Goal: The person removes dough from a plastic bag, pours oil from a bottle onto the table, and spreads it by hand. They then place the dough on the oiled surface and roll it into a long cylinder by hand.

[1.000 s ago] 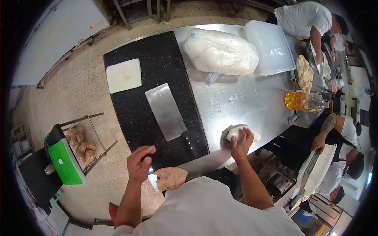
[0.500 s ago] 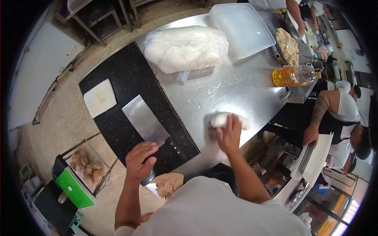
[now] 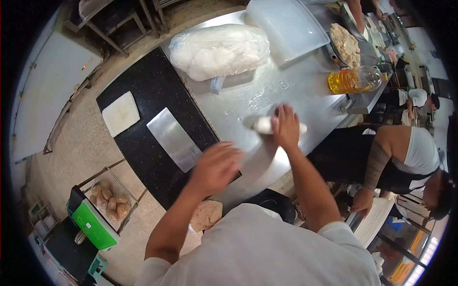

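Observation:
A smooth, elongated piece of white dough (image 3: 263,125) lies on the steel tabletop. My right hand (image 3: 287,127) rests across it with the fingers stretched out, covering its middle; both dough ends show. Blurred by motion, my left hand (image 3: 217,167) hangs over the edge of the black speckled slab, fingers extended and holding nothing visible. It hides the handle of a wide cleaver (image 3: 174,139), whose blade lies flat on the slab. A folded white cloth or pad (image 3: 121,113) sits farther left on the same slab.
Behind the dough are a large plastic bag of white dough (image 3: 219,51), a translucent lidded bin (image 3: 288,28), a pan of pale chunks (image 3: 345,45) and an oil bottle (image 3: 353,80). A co-worker (image 3: 377,148) stands at the right, near the table edge.
My left hand has moved right and forward from beside the cleaver handle. My right hand and the dough have shifted slightly away from me. The co-worker at the right has moved closer.

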A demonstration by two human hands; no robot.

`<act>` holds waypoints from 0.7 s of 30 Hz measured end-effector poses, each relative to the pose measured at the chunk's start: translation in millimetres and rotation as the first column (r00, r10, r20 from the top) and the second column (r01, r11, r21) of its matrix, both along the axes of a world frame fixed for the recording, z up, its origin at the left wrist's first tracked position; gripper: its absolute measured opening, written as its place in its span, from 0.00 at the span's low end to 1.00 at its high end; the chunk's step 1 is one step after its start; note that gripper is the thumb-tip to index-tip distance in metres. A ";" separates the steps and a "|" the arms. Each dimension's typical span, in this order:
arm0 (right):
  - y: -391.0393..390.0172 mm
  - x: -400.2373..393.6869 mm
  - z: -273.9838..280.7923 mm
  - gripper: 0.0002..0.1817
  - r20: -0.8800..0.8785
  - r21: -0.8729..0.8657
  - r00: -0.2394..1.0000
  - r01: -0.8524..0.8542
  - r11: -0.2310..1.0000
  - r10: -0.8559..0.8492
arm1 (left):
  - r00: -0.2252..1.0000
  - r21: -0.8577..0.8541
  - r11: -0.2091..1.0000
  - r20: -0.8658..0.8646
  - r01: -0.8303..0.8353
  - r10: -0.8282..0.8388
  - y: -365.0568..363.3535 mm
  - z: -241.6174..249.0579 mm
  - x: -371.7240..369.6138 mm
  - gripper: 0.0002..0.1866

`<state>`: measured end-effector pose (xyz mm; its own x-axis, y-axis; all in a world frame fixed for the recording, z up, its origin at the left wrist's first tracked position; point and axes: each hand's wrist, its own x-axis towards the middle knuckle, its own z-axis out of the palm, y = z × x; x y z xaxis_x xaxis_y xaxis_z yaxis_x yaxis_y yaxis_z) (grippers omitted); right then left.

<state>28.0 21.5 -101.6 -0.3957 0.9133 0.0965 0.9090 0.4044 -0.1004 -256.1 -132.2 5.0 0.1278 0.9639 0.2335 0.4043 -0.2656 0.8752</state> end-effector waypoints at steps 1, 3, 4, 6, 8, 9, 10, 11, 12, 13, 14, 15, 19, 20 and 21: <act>-36.6 11.0 0.0 0.38 -0.004 -0.014 0.998 -0.064 0.998 0.064 | 0.994 0.031 0.997 0.078 0.071 -0.073 11.3 -2.5 30.2 0.18; -98.7 33.1 -0.2 0.39 -0.016 -0.136 0.999 -0.044 0.990 0.042 | 0.971 0.076 0.982 0.153 0.172 -0.181 28.1 -16.9 97.5 0.22; -122.7 42.1 1.7 0.38 0.232 -0.141 0.964 -0.096 0.985 0.127 | 0.963 0.077 0.975 0.156 0.208 -0.218 27.0 -30.7 128.4 0.24; -129.9 47.6 -2.4 0.37 0.250 -0.075 0.960 -0.115 0.991 0.130 | 0.985 0.032 0.985 0.043 0.169 -0.170 20.7 -64.8 175.2 0.27; -117.0 50.6 -8.3 0.37 0.162 -0.193 0.982 -0.063 0.979 0.095 | 0.988 -0.020 0.991 -0.078 0.132 -0.133 32.5 -73.1 189.1 0.29; -111.0 52.8 -12.7 0.37 0.116 -0.258 0.990 -0.043 0.965 0.075 | 0.976 -0.018 0.997 -0.204 0.072 -0.074 41.5 -80.8 194.2 0.32; -94.7 48.3 -11.2 0.37 0.172 -0.202 0.979 -0.075 0.976 0.111 | 0.944 -0.017 1.000 -0.328 0.016 -0.021 48.7 -84.5 196.7 0.34; -72.3 43.3 -7.9 0.36 0.193 -0.188 0.973 -0.086 0.978 0.122 | 0.926 -0.076 0.996 -0.377 -0.035 0.003 67.8 -79.0 197.2 0.35; -46.1 37.3 -5.6 0.36 0.212 -0.174 0.967 -0.107 0.979 0.143 | 0.895 -0.133 0.991 -0.446 -0.034 -0.029 89.1 -74.5 191.6 0.37; -19.9 31.9 -7.7 0.37 0.231 -0.168 0.962 -0.110 0.980 0.148 | 0.893 -0.118 0.989 -0.449 -0.086 0.024 109.7 -73.1 189.1 0.37; 3.8 26.4 -9.0 0.37 0.247 -0.161 0.958 -0.110 0.981 0.148 | 0.888 -0.102 0.986 -0.455 -0.134 0.073 129.1 -74.2 187.3 0.37; 26.7 19.9 -0.8 0.38 0.217 -0.215 0.963 -0.114 0.970 0.161 | 0.880 -0.106 0.984 -0.468 -0.140 0.075 150.0 -79.5 184.1 0.37; 86.0 12.9 8.9 0.37 -0.078 -0.199 0.972 -0.233 0.952 0.221 | 0.864 -0.052 0.974 -0.473 -0.221 0.171 211.7 -94.8 171.2 0.39; 98.3 5.9 14.7 0.37 -0.108 -0.199 0.964 -0.261 0.945 0.244 | 0.858 -0.012 0.965 -0.462 -0.260 0.225 221.4 -93.7 167.5 0.40; 106.1 1.0 17.4 0.37 -0.140 -0.200 0.951 -0.298 0.933 0.274 | 0.864 -0.017 0.963 -0.445 -0.270 0.234 226.3 -92.2 163.8 0.39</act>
